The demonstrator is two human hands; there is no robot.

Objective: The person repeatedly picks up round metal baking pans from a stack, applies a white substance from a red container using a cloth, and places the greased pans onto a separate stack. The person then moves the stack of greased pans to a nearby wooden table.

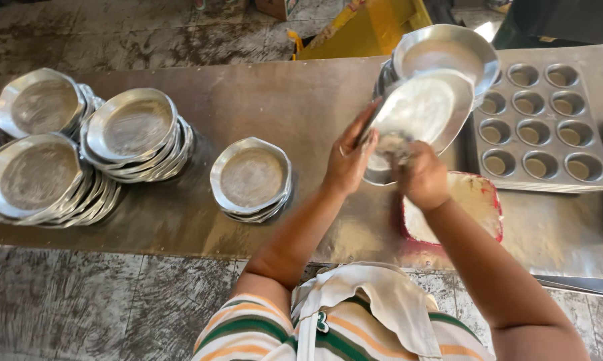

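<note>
Head view, right of centre: round metal pan [422,110] tilted on edge, rim gripped by closed left hand [348,160] at lower left; right hand [422,177] fisted against lower inner face, contents unclear. Directly below: red tray [495,200] of white powder. Behind: pan stack [448,50].

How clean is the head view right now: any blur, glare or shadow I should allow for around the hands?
Head view: the right hand and the tilted pan are motion-blurred where they meet; the left hand is sharper. Daylight glares off the metal table and the pan stacks; the muffin tray reads clearly. Wide-angle bending curves the table edges.
</note>
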